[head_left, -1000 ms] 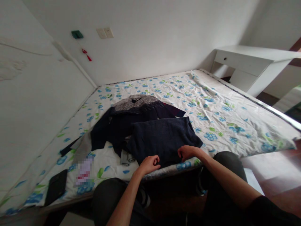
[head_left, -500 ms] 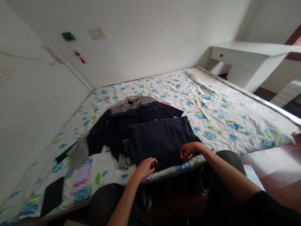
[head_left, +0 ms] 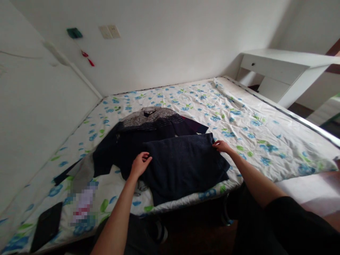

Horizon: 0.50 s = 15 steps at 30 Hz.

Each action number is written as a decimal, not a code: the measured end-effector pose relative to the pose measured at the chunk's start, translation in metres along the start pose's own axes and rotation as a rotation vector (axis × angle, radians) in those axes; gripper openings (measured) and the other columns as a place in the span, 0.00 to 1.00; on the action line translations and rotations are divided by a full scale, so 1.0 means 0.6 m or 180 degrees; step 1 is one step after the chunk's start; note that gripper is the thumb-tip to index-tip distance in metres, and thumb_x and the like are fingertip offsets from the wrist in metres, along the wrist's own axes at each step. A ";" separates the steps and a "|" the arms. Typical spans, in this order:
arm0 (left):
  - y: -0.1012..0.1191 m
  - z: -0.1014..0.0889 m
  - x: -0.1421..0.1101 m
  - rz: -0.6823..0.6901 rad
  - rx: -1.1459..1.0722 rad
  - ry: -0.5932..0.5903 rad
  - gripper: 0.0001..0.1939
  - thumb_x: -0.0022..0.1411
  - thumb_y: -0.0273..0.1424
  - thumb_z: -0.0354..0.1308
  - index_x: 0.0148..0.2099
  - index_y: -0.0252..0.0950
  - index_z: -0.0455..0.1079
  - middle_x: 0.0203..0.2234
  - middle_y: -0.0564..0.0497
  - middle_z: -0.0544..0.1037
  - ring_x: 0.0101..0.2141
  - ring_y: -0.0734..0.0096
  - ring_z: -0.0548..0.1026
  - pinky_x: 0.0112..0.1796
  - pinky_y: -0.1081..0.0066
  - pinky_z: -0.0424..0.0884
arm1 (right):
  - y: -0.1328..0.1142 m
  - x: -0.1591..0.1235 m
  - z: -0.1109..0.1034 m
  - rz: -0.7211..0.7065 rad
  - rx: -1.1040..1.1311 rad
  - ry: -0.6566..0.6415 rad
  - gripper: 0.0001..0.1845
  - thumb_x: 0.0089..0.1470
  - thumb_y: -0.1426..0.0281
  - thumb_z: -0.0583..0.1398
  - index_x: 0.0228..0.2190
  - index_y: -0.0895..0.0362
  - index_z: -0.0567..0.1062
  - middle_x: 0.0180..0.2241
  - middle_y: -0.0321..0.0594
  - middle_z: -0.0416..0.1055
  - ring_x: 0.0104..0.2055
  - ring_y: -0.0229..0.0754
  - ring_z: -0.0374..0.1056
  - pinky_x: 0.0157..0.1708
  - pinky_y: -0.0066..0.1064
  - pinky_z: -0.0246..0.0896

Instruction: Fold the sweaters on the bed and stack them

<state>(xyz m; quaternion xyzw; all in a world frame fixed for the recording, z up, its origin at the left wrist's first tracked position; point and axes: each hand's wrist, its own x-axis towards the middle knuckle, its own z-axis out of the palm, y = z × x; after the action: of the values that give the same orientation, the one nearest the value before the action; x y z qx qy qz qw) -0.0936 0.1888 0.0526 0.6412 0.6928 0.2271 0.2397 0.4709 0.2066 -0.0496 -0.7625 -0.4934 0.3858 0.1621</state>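
Note:
A dark navy knit garment [head_left: 186, 163], folded into a rough rectangle, lies at the front edge of the bed. At its left edge is my left hand [head_left: 140, 164], fingers loosely bent and the thumb apart from them. My right hand [head_left: 222, 146] pinches the garment's upper right edge between thumb and fingers. Behind the folded piece, and partly covered by it, a sweater [head_left: 151, 122] with a speckled grey yoke and dark body is spread out, one sleeve reaching left. A bit of grey cloth [head_left: 142, 186] peeks out under the folded garment's left side.
The bed [head_left: 255, 141] has a white sheet with blue flowers. A black flat case [head_left: 47, 226] and a blurred-out pale item [head_left: 83, 205] lie at the front left. Walls stand behind and at left. A white desk [head_left: 276, 71] is beyond the right edge.
Both hands have moved from the folded garment's near edge up to its sides, left hand to the left edge, right hand to the upper right. The near edge now lies flatter and further forward.

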 end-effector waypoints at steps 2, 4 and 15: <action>-0.024 -0.013 0.044 -0.0390 0.0288 0.0423 0.22 0.66 0.46 0.64 0.54 0.37 0.80 0.50 0.39 0.87 0.46 0.52 0.85 0.52 0.59 0.79 | 0.002 0.009 0.002 0.0018 -0.0017 0.0044 0.23 0.71 0.55 0.67 0.54 0.60 0.85 0.29 0.41 0.82 0.30 0.40 0.79 0.32 0.25 0.71; -0.037 -0.012 0.069 -0.0484 0.0453 0.0338 0.22 0.69 0.49 0.63 0.52 0.38 0.82 0.50 0.39 0.88 0.50 0.49 0.85 0.53 0.59 0.78 | 0.001 0.018 0.003 -0.0017 0.0010 -0.0015 0.26 0.71 0.49 0.66 0.53 0.59 0.86 0.29 0.41 0.82 0.30 0.41 0.78 0.33 0.26 0.71; -0.009 0.021 0.117 -0.0616 -0.0364 0.0028 0.24 0.62 0.52 0.73 0.44 0.35 0.85 0.44 0.35 0.90 0.53 0.38 0.86 0.52 0.56 0.82 | -0.021 0.047 0.018 -0.0352 -0.0334 0.0172 0.21 0.63 0.50 0.72 0.36 0.57 0.83 0.28 0.38 0.78 0.33 0.43 0.75 0.33 0.28 0.66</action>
<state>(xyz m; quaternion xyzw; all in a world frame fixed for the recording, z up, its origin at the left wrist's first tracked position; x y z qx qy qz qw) -0.0945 0.2582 0.0363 0.5556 0.7383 0.2449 0.2936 0.4609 0.2357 -0.0605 -0.7517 -0.5498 0.3291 0.1562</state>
